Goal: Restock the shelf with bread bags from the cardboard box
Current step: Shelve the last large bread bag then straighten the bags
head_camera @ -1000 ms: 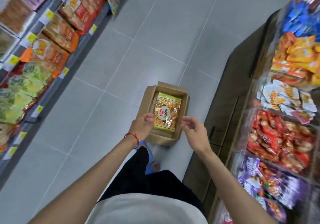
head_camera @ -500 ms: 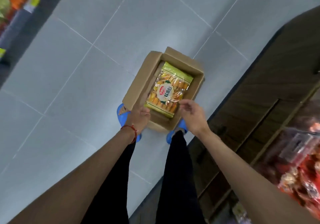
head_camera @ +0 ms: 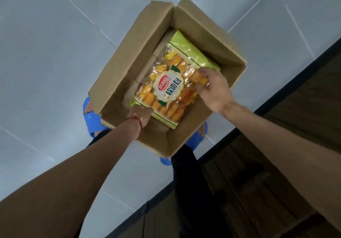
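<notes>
An open cardboard box (head_camera: 129, 57) stands on the grey tiled floor between my feet. Inside it lies a clear and green bread bag (head_camera: 171, 82) with orange rolls and a round red-and-white label. My left hand (head_camera: 141, 114), a red string at its wrist, grips the bag's near left corner, its fingers tucked under the edge. My right hand (head_camera: 214, 90) is on the bag's right edge, the fingers curled over the plastic. No shelf shows in this frame.
Blue slippers (head_camera: 91, 119) poke out from under the box on both sides. A dark wooden cabinet base (head_camera: 276, 164) runs along the right side. Grey floor tiles (head_camera: 46, 53) stretch to the left and beyond the box.
I have bent down much closer to the box, and the shelves have left the view. Both hands have gone from the box's near rim onto the bread bag.
</notes>
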`<state>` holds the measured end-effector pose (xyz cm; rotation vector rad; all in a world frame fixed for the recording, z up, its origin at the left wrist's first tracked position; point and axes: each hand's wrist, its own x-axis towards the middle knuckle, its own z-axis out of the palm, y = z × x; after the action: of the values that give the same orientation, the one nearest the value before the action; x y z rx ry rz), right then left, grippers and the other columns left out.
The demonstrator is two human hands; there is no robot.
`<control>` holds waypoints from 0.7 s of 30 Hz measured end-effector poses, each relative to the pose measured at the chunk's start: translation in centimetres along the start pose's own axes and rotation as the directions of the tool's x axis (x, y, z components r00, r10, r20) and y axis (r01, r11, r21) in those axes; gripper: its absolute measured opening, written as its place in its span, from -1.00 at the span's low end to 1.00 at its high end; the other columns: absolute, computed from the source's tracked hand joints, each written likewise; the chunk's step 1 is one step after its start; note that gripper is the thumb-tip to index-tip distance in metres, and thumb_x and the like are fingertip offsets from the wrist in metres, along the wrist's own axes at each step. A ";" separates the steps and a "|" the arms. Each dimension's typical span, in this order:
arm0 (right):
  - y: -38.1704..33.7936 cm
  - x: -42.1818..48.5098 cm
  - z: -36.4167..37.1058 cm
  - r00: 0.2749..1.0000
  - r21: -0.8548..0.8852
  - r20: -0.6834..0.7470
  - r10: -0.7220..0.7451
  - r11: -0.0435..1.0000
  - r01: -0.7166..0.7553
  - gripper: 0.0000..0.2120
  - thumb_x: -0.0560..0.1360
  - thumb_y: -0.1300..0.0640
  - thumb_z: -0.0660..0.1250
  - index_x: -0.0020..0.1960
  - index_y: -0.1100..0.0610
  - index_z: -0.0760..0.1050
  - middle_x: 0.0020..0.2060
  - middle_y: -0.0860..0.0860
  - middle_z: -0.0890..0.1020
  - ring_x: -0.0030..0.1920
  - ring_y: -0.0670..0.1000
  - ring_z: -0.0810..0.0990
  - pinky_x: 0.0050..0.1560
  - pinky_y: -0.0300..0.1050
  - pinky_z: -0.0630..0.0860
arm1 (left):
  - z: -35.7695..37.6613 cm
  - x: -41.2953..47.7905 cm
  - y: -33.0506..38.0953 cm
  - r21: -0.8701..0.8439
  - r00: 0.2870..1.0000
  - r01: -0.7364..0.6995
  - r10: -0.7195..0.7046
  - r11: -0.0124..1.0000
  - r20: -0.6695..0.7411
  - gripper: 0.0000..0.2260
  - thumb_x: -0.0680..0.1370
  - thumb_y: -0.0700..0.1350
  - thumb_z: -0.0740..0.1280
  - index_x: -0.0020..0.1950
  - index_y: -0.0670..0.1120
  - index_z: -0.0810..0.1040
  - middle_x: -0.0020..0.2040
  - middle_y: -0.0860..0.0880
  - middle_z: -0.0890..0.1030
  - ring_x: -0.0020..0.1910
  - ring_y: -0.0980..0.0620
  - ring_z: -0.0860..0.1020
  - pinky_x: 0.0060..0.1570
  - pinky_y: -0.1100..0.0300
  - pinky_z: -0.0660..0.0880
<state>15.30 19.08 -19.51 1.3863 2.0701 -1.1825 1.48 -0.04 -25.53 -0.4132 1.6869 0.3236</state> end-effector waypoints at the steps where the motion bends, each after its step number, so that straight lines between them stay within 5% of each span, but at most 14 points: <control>1: 0.6 1.8 0.2 1.000 -0.046 -0.004 -0.008 0.999 0.008 -0.52 0.63 0.15 0.32 0.53 0.08 0.36 0.43 0.08 0.42 0.24 0.01 0.48 0.25 -0.21 0.39 | 0.5 1.0 0.1 -0.036 0.999 0.050 -0.050 0.998 0.008 -0.56 0.62 -0.07 0.28 0.45 -0.23 0.37 0.43 -0.17 0.45 0.37 -0.18 0.47 0.36 -0.03 0.42; 5: 3.1 8.3 1.4 1.000 -0.148 -0.013 -0.002 0.989 0.000 -0.36 0.58 0.06 0.36 0.61 0.05 0.22 0.47 0.10 0.35 0.48 0.16 0.33 0.49 0.05 0.32 | 2.1 5.7 -0.5 -0.069 0.988 0.155 -0.156 0.985 -0.011 -0.37 0.52 0.19 0.38 0.48 -0.12 0.36 0.40 -0.10 0.47 0.18 -0.04 0.52 0.35 -0.03 0.44; 9: 5.1 12.8 2.8 0.998 -0.191 0.057 0.038 0.981 -0.026 -0.24 0.55 -0.07 0.39 0.64 0.02 0.13 0.52 0.12 0.32 0.52 0.19 0.29 0.54 0.09 0.25 | 3.2 9.5 -1.7 -0.175 0.987 0.162 -0.159 0.971 0.033 -0.27 0.47 0.20 0.43 0.50 -0.13 0.30 0.42 -0.09 0.41 0.39 -0.13 0.43 0.37 0.02 0.39; 14: 6.2 15.1 4.1 0.991 -0.210 0.125 0.048 0.978 -0.021 -0.15 0.50 -0.15 0.42 0.65 0.00 0.08 0.53 0.12 0.31 0.51 0.22 0.31 0.53 0.17 0.26 | 4.1 12.0 -4.1 -0.286 0.995 0.058 -0.080 0.957 -0.064 0.14 -0.01 0.42 0.54 0.49 0.06 0.28 0.41 -0.05 0.47 0.35 -0.14 0.47 0.33 -0.17 0.42; 19: 5.1 14.8 3.5 0.982 -0.108 0.127 0.141 0.986 -0.128 -0.12 0.45 -0.17 0.48 0.62 0.00 0.13 0.49 0.11 0.41 0.47 0.22 0.38 0.49 0.14 0.32 | 4.4 10.2 -3.4 -0.495 0.993 0.028 -0.083 0.869 -0.090 0.04 0.10 0.34 0.59 0.49 0.07 0.28 0.31 0.00 0.48 0.24 -0.05 0.48 0.34 -0.15 0.42; 21: 4.5 13.9 3.1 0.975 -0.046 0.129 0.180 0.983 -0.176 -0.10 0.37 -0.24 0.48 0.59 -0.03 0.20 0.44 0.07 0.47 0.43 0.20 0.44 0.46 0.16 0.39 | 3.8 10.0 -3.0 -0.512 0.984 -0.008 -0.085 0.859 -0.157 0.16 0.01 0.42 0.57 0.52 0.13 0.22 0.38 0.01 0.41 0.35 -0.07 0.42 0.36 -0.17 0.40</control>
<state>12.80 25.13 -32.91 1.4046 1.8255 -1.1268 4.88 -1.93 -35.96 -0.8919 1.7484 0.7329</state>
